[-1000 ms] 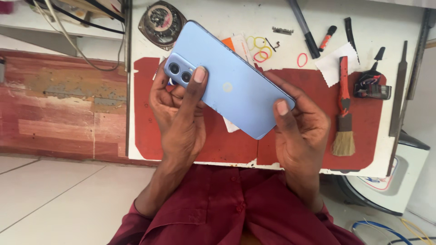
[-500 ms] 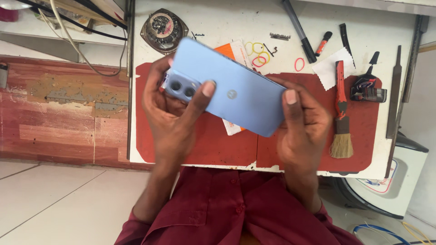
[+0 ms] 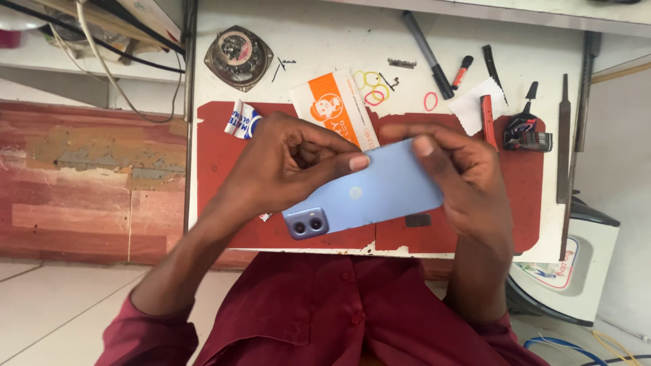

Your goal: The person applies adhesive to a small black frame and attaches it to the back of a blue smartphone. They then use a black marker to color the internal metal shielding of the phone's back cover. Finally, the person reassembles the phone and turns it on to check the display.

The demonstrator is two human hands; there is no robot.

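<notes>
Mid-frame, left hand (image 3: 285, 169) and right hand (image 3: 461, 176) both grip the still-closed light-blue smartphone (image 3: 369, 196), back cover up, unopened.

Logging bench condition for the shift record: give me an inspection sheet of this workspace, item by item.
Surface: white bench top with a worn red mat.
Job's things: light blue phone, back up, camera end toward the person, held above the mat.
Clutter: round metal part, orange-and-white packet, rubber bands, black marker, red-handled tool, metal file, white paper scrap.
Grippers: left hand grips the phone's upper edge; right hand holds its far end.
Cables: black and white cables on the shelf at upper left.
Surroundings: reddish wooden panel, pale floor tiles.
</notes>
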